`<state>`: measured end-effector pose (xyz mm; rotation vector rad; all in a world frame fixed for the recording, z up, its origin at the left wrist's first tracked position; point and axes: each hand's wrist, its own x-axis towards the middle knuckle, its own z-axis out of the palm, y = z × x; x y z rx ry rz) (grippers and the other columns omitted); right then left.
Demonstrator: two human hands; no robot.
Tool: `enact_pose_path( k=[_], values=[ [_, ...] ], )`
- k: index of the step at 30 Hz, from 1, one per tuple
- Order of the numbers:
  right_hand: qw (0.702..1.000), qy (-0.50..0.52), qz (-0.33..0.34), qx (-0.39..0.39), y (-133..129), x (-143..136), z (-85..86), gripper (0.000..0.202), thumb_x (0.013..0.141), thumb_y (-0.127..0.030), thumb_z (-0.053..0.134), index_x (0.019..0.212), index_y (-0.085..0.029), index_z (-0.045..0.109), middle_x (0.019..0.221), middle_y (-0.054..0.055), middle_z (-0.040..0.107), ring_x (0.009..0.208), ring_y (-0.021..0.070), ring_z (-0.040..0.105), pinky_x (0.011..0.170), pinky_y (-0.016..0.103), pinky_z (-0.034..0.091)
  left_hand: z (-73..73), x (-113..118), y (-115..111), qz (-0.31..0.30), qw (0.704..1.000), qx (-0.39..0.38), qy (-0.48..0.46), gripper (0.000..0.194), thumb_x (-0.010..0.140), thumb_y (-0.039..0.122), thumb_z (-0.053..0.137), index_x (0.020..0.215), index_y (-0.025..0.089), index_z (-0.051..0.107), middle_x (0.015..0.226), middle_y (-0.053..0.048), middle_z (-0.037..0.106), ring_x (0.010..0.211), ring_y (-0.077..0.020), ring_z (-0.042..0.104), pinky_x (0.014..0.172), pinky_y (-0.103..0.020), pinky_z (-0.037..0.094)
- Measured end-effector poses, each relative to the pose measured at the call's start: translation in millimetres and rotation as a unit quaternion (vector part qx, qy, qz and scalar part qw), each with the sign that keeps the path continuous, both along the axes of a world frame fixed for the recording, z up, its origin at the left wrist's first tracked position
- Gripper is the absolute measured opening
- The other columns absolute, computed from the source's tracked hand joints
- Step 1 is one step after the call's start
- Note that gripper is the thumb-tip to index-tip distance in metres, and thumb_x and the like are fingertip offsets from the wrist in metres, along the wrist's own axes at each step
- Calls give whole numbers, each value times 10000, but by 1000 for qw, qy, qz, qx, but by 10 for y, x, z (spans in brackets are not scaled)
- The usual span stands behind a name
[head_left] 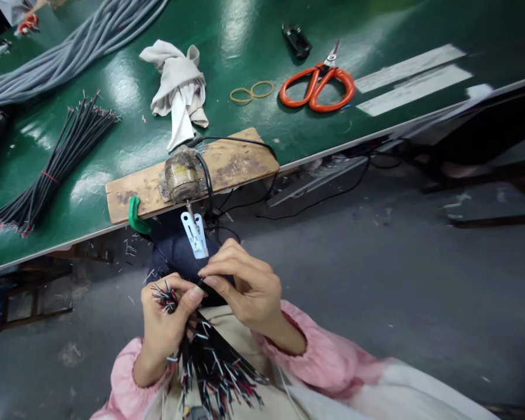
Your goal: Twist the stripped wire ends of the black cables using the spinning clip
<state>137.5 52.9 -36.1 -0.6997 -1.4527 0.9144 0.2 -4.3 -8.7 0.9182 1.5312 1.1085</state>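
My left hand [168, 315] is closed around several short black cables, whose stripped red and white wire ends stick out by the thumb. Between the thumb and fingers of my right hand [245, 286] a black cable end is pinched, close to the left thumb. A loose bundle of black cables [221, 356] with red and white ends lies across my lap under both hands. Just above the fingers, a light blue clothespin [195, 235] hangs from the shaft of a small motor [181, 175] fixed on a wooden board [240, 157].
On the green table [126, 116] lie a tied cable bundle [56, 163], grey cables [74, 52], a white cloth [177, 87], rubber bands [251, 91], orange-handled scissors [317, 87], a black clip-like tool [296, 41] and white strips [413, 79]. A green clamp [136, 216] sits at the board's edge.
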Motion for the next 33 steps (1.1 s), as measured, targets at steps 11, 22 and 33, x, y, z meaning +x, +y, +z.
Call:
enact_pose_path(
  k=[11,22,33],
  values=[
    [881,246,212,-344,-59,-136,-66,371,830,-508,744,688,-188,622,635,-20,533,549,113,488,517,253,403,-36,12,55,18,998,45,-27,327,744,505,817,679,185,808,546,9,598,342,-48,426,305,-175,313],
    [908,140,160,-361,540,-197,153,604,664,-753,731,556,-163,655,551,-16,531,520,93,427,512,258,373,34,-23,159,43,992,117,14,49,698,266,881,719,260,837,617,6,700,394,-60,487,362,-190,350],
    [777,275,292,-486,491,-311,50,615,663,-768,715,579,-161,665,540,3,564,485,94,465,443,217,379,27,3,269,38,996,80,-12,54,727,278,860,694,246,830,591,19,673,375,-46,437,343,-185,306]
  ],
)
